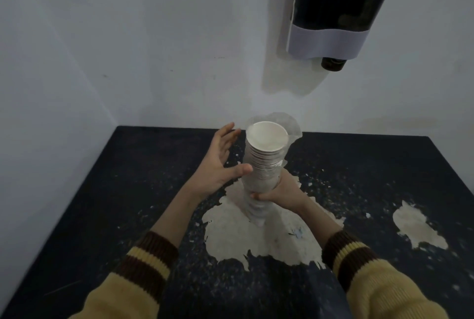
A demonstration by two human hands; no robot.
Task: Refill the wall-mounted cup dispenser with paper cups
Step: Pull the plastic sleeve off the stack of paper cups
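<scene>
A tall stack of white paper cups (265, 154) stands upright in a clear plastic sleeve (292, 126), mouth toward me. My right hand (278, 191) grips the lower part of the stack through the plastic. Just left of the stack is my left hand (220, 162), fingers spread, its thumb touching the sleeve's side. The wall-mounted cup dispenser (341, 3), a dark tube with a white collar, hangs at the upper right, well above the cups. A dark cup bottom (333, 63) pokes out of its lower end.
A dark table (115, 203) with large pale patches of peeled surface lies under my hands, pushed into a corner of white walls (128, 49). Small paint flakes are scattered over it.
</scene>
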